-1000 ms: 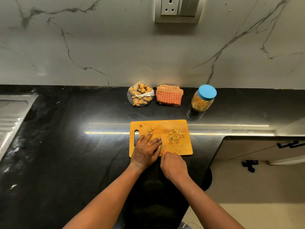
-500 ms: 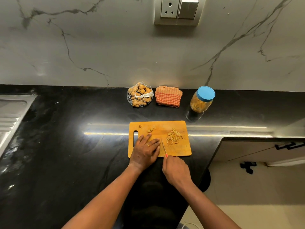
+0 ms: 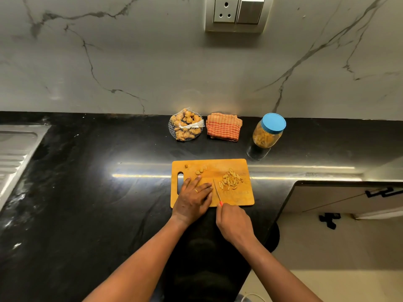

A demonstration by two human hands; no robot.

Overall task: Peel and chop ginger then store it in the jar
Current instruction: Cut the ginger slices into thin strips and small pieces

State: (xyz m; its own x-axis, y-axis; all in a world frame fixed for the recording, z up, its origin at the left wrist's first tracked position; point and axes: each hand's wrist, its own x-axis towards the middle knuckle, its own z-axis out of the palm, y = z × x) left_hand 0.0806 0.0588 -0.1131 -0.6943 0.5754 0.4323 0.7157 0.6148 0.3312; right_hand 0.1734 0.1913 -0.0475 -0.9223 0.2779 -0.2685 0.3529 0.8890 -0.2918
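Left hand (image 3: pixel 193 200) is laid flat on the cutting board (image 3: pixel 237 198), fingers together; anything beneath cannot be told. Ginger rounds (image 3: pixel 200 170) lie just beyond its fingertips. Knife (image 3: pixel 217 191) is gripped in the closed right hand (image 3: pixel 234 223), blade beside the left fingers. Ginger strips (image 3: pixel 231 182) are piled beyond the blade. Lidded jar (image 3: pixel 268 131) stands well beyond, rightward.

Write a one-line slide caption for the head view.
Left hand steadies ginger on the cutting board while the right hand slices with a knife.
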